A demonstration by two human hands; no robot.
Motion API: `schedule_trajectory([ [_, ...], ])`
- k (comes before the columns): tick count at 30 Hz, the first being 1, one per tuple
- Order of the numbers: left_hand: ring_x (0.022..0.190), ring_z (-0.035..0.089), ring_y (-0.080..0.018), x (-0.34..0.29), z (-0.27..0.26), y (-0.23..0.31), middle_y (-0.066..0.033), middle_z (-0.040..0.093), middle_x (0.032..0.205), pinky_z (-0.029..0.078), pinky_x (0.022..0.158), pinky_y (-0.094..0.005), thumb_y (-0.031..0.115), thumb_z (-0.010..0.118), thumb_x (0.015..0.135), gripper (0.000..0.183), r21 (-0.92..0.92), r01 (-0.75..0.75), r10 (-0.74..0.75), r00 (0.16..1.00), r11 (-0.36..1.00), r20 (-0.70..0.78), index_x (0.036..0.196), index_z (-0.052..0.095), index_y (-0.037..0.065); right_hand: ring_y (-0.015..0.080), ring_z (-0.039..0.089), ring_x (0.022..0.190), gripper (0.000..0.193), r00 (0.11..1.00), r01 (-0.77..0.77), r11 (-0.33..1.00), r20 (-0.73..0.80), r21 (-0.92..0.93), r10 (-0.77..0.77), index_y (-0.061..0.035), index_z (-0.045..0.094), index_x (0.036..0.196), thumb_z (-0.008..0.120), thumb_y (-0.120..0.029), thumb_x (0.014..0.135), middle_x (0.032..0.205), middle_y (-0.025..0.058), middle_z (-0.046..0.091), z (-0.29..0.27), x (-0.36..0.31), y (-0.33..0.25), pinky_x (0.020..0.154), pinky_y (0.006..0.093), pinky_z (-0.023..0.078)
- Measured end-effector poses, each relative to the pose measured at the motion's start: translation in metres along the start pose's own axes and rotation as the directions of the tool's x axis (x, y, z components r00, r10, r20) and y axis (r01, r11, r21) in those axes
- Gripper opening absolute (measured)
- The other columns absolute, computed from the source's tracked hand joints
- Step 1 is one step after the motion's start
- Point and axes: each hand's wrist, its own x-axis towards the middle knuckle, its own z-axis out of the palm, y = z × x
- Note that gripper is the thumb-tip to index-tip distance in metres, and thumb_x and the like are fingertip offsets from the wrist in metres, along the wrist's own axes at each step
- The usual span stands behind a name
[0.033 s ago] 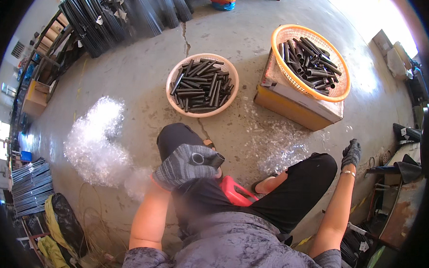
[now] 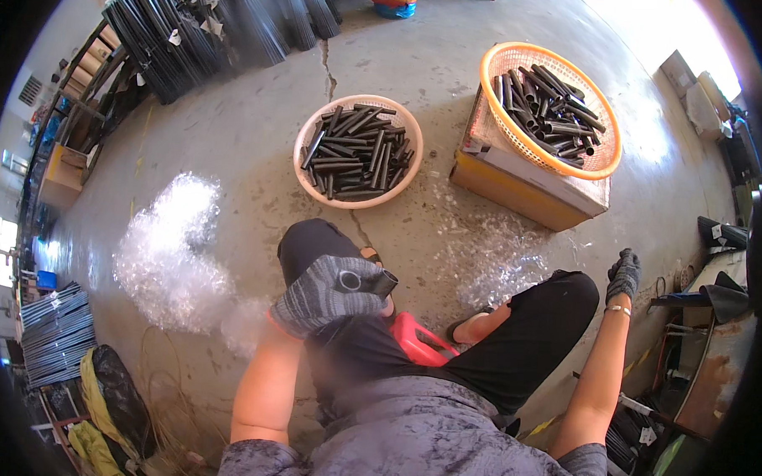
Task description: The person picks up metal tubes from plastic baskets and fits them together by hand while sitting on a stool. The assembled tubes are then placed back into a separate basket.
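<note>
My left hand (image 2: 322, 293), in a grey knit glove, is closed over my left thigh. Two short dark tubes show at it: the round open end of one pokes out between the fingers, and another dark tube (image 2: 384, 284) sticks out to the right. Off to the right, beyond my right knee, my right hand (image 2: 623, 274) is gloved too, its fingers curled closed; what they hold, if anything, is hidden. In front of me a pale pink basket (image 2: 302, 178) on the floor holds many dark tubes (image 2: 343, 165). More such tubes fill an orange basket (image 2: 612, 166) farther right.
The orange basket rests on a cardboard box (image 2: 517, 192). Clear plastic scraps (image 2: 175, 256) are heaped at left, with more scraps (image 2: 506, 263) before the box. A red plastic piece (image 2: 419, 340) shows between my legs. Bundled long dark rods (image 2: 165, 42) stand at far left; a bench (image 2: 712, 375) is at right.
</note>
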Motion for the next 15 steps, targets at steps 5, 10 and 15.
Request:
schedule_trajectory([
  [5,0.088,0.063,-0.0164,0.02,0.018,-0.013,-0.0071,0.065,0.094,0.05,0.081,-0.0274,0.006,0.069,0.078,0.041,-0.28,-0.037,-0.002,0.991,0.959,-0.137,0.117,0.056,0.002,0.0126,0.052,0.055,0.049,0.94,0.227,0.848,0.335,-0.48,-0.062,-0.0136,0.045,0.125,0.068,-0.02,0.083,0.097,0.0078,0.056,0.041,-0.088,-0.029,0.043,0.0274,0.04],
  [10,0.078,0.063,-0.0179,0.076,0.047,-0.064,-0.0069,0.064,0.092,0.052,0.063,-0.0267,0.006,0.063,0.082,0.028,-0.665,-0.042,-0.162,0.957,0.746,-0.241,0.11,0.058,0.005,0.0107,0.053,0.071,0.055,0.824,0.481,0.837,0.461,-0.26,-0.33,-0.0106,0.044,0.13,0.069,-0.008,0.081,0.108,0.0107,0.056,0.086,-0.121,-0.046,0.055,0.0247,0.044],
  [15,0.059,0.056,-0.0161,0.15,0.035,-0.137,-0.0076,0.064,0.084,0.047,0.05,-0.0266,0.012,0.063,0.083,0.014,-0.61,-0.005,-0.37,0.791,0.793,-0.488,0.096,0.061,0.007,0.0189,0.056,0.087,0.046,0.604,0.758,0.619,0.576,-0.204,-0.551,-0.0038,0.053,0.119,0.071,-0.004,0.077,0.106,0.0094,0.058,0.123,-0.136,-0.029,0.078,0.031,0.048],
])
